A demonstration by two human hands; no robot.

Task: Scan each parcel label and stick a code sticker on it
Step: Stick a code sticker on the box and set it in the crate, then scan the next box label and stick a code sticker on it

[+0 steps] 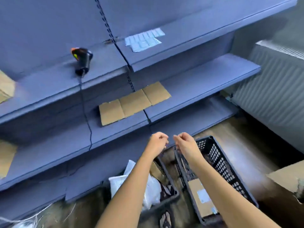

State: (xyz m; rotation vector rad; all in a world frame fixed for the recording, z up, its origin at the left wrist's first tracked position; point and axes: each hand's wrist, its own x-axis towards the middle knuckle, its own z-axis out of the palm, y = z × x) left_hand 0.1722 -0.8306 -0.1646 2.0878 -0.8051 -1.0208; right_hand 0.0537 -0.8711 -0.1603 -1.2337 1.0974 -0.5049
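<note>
Blue metal shelving (197, 83) fills the view. Left hand (158, 141) and right hand (184, 142), loosely curled grips holding nothing visible, hover at 6 o'clock. Between parcels, likely; next needs the brown cardboard parcel (201, 197) in the black plastic crate (218, 155) at 5 o'clock, then the black handheld scanner (83, 60) at 10, white sticker sheets (144, 39) at 12.

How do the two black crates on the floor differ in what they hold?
The left crate is piled with white poly bags, heaped to its rim; the right crate holds one flat cardboard parcel bearing a label, with its far end bare. Both are dark perforated plastic, side by side under the person's forearms.
</note>
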